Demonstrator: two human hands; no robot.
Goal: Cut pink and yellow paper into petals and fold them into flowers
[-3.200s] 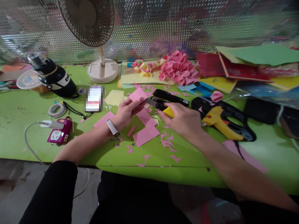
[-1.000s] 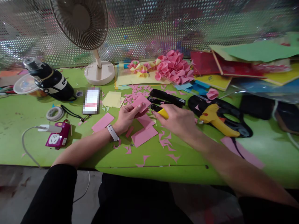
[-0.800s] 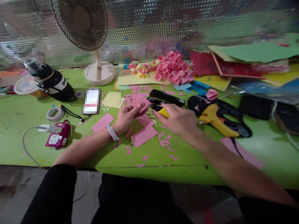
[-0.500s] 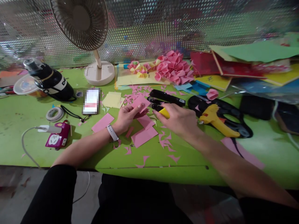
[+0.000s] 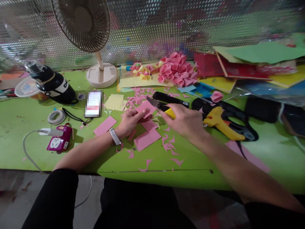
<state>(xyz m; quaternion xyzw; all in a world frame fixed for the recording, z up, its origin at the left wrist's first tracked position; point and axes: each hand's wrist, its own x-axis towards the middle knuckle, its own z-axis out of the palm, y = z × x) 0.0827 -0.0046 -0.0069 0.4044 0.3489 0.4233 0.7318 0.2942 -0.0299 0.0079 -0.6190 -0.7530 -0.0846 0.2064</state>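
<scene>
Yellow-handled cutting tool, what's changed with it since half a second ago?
The blade of the cutting tool, mostly hidden then, now shows at the upper right of the pink paper, tip pointing up and left. The left hand kept the paper, the right hand the tool; the black stapler stayed put.

The pink paper [image 5: 146, 106] is a thin, flat piece with straight sides. The left hand [image 5: 130, 121] pinches it, with the thumb on top and fingers underneath. It is up above the green table [image 5: 190, 163], between the front edge and the back edge. The cutter [image 5: 160, 105] has a dark grey blade and a yellow and black handle. The right hand [image 5: 184, 121] grips the handle and hides much of it. The blade points toward the table's back left corner and crosses the paper's top right side. I cannot tell if they touch.
</scene>
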